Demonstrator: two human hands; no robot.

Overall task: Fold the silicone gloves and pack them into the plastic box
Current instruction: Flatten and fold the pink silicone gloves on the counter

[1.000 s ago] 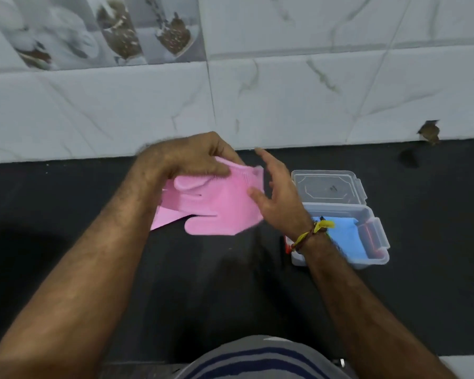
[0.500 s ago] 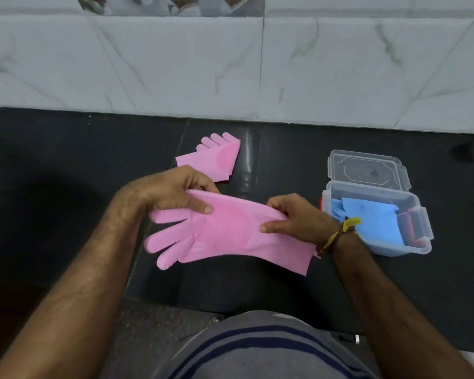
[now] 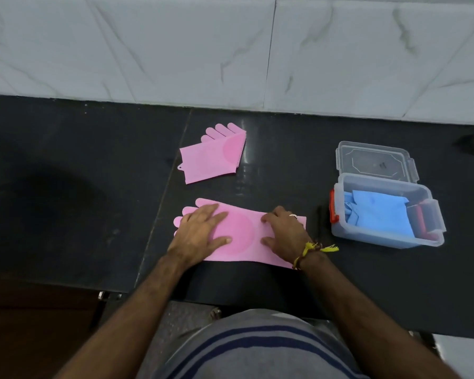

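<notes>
Closest to the person, a pink silicone glove [image 3: 241,236] lies flat on the black counter [image 3: 66,187], its finger end to the left and its cuff to the right. The left hand [image 3: 200,233] presses on the finger end with straight, spread fingers; the right hand [image 3: 285,233] rests on the cuff side, its fingers slightly bent and apart, gripping nothing. To me this looks like smoothing before the fold. The glove seems soft, light and floppy, and probably a bit springy, so a fold may open again if it is not held down. A good place to take it is the cuff edge, to bring it over the round bristle patch. Further right stands the clear plastic box [image 3: 340,231] with its lid [image 3: 375,162] open, already holding a blue glove [image 3: 381,214]. Further back lies a second pink glove [image 3: 211,157], apparently folded, well apart from the box.
</notes>
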